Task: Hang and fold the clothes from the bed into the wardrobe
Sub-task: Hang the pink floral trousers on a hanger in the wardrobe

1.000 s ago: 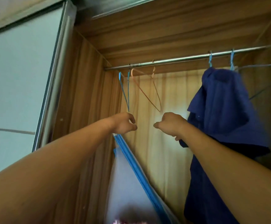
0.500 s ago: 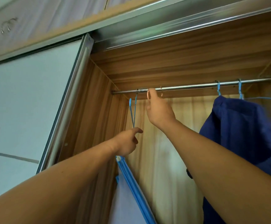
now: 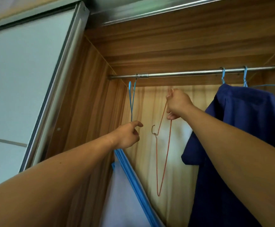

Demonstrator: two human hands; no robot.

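Right hand point(image 3: 178, 104): raised below the rail, fingers curled round the wire of the orange hanger point(image 3: 168, 145), gripping it near one end
Orange hanger: off the rail, dangling from the right hand with its long side running downward; its metal hook sticks out to the left at mid-height, and its far corner points down
Left hand point(image 3: 127, 136): reaching in at the left, forefinger stretched forward, other fingers loosely curled; the lower end of the blue hanger point(image 3: 132, 99) meets the top of the hand, contact cannot be told
Blue hanger: hooked at the left end of the rail point(image 3: 182, 73), seen edge-on, bare
Navy garment point(image 3: 241, 120): hangs at the right on a blue hook, with a second blue hook point(image 3: 245, 76) just beside it on the rail
Pale fabric panel point(image 3: 117, 194): blue-edged, leaning at the lower left under the left wrist
Wardrobe point(image 3: 87, 104): wood-grain walls, with its sliding door point(image 3: 18, 63) at the left
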